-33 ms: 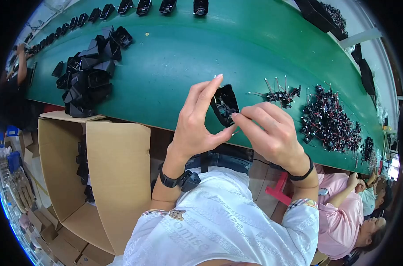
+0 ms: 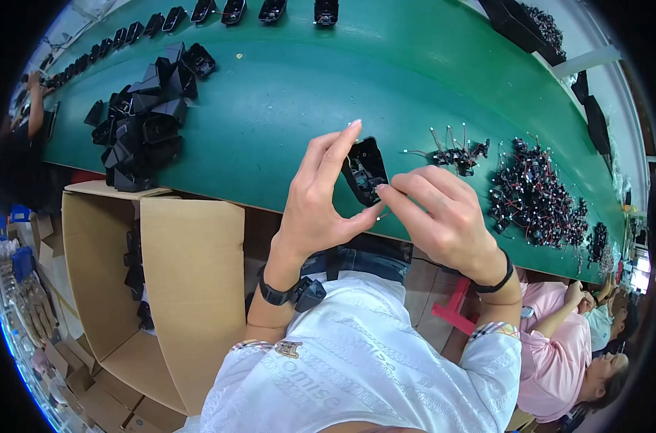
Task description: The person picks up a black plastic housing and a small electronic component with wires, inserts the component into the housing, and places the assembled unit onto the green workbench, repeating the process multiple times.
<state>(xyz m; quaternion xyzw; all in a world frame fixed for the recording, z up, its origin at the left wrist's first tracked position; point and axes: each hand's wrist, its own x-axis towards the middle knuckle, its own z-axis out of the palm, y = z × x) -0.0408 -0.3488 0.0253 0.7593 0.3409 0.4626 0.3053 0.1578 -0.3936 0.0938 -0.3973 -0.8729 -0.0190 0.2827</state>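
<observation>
In my left hand is a black plastic housing, tilted, its open side up over the front edge of the green table. My left thumb and fingers grip it from both ends. My right hand pinches at the housing's lower right end; a small part with a thin wire seems to be between the fingertips, mostly hidden. To the right lies a small cluster of wired black parts. Beyond it is a large heap of the same wired parts.
Black housings are piled on the table's left side. A row of housings runs along the far edge. An open cardboard box stands at the near left. A person in pink sits to my right; another person is far left.
</observation>
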